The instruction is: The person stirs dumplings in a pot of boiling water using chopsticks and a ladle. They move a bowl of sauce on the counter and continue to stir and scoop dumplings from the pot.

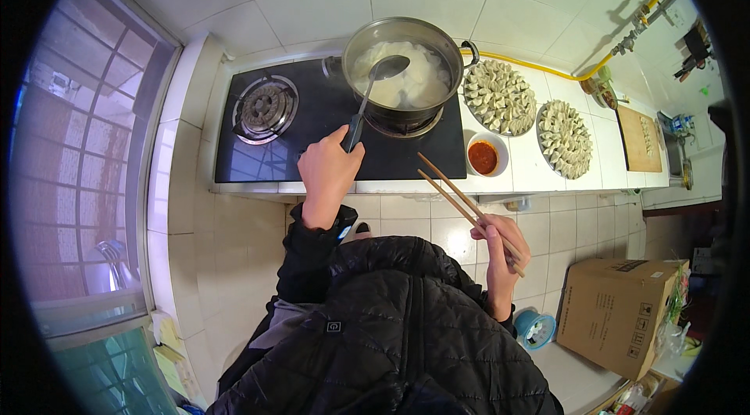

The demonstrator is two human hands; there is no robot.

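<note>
My left hand (331,169) grips the dark handle of a metal ladle (391,67), whose bowl is over the pale contents of a steel pot (404,107). That two-handled pot stands on the right burner of a black glass gas hob (328,163); what looks like dumplings in cloudy water fills its middle. A pair of wooden chopsticks (451,195) is in my right hand (504,242), held in front of the counter's edge with the tips apart and nothing between them. Right of the hob stands a white bowl of red sauce (484,157).
Two round trays of raw dumplings (499,97) (565,140) lie on the tiled counter, with a wooden board (638,140) farther right. A yellow gas hose (539,66) runs behind them. The left burner (265,109) holds no pot. A cardboard box (609,315) and blue bin (536,330) stand lower right.
</note>
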